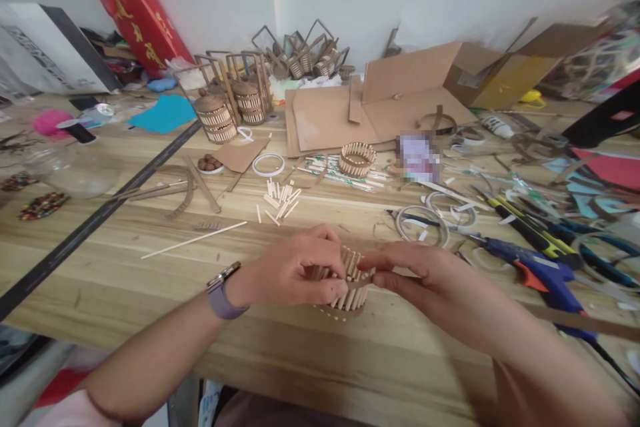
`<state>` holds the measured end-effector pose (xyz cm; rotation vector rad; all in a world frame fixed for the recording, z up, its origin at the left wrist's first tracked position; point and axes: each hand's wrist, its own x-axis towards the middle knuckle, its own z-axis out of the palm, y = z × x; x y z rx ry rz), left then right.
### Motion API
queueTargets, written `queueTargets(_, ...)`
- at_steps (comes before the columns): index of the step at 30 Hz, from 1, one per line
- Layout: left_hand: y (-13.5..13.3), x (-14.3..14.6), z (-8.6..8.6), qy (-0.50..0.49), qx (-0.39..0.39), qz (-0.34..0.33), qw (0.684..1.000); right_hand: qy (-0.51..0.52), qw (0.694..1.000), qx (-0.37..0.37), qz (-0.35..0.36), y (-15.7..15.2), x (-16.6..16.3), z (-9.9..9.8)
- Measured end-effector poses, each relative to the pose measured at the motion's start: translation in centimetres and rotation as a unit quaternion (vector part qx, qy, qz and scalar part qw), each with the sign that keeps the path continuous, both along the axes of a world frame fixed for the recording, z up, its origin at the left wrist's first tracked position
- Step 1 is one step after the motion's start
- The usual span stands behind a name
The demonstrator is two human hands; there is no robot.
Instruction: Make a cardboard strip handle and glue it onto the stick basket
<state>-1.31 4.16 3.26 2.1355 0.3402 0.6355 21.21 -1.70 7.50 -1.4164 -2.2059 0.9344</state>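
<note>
Close in front of me is a small round basket (356, 298) of short pale wooden sticks set side by side, partly covered by my fingers. A narrow brown cardboard strip (358, 283) runs along its near side, between my two hands. My left hand (300, 267), with a watch on the wrist, is closed at the basket's left side, its thumb pressing the strip's end. My right hand (425, 271) pinches the strip between thumb and fingers at the right. Short cut sticks (281, 199) lie loose beyond my left hand.
A blue glue gun (540, 270), a yellow-black tool (525, 223) and tape rolls (423, 225) lie to the right. Behind stand a stick ring (357, 159), finished lidded baskets (216, 118) and cardboard (330, 117). A long thin stick (194, 240) lies left.
</note>
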Motion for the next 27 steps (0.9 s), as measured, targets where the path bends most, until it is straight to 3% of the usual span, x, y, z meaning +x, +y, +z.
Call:
queueTargets(6, 0.3, -0.2, 0.3, -0.013, 0.028, -0.005, 0.999, -0.038, 0.998, 0.048, 0.02, 0.0, -0.2, 0.0)
queueTargets(12, 0.4, 0.0, 0.8, 0.018, 0.123, 0.06, 0.99, -0.087, 0.99, 0.106, 0.014, -0.4, -0.3, -0.1)
queueTargets(20, -0.7, 0.7, 0.8, 0.08, 0.109, 0.069, 0.988, -0.139, 0.982, 0.128, 0.006, -0.8, -1.7, -0.6)
queueTargets(23, -0.9, 0.8, 0.7, 0.089, 0.104, 0.06, 0.989, -0.117, 0.982, 0.146, -0.005, -0.8, -2.0, -1.0)
queueTargets(27, -0.7, 0.7, 0.6, 0.085, 0.105, 0.109, 0.985, -0.068, 0.985, 0.142, -0.064, -0.7, -1.6, -1.2)
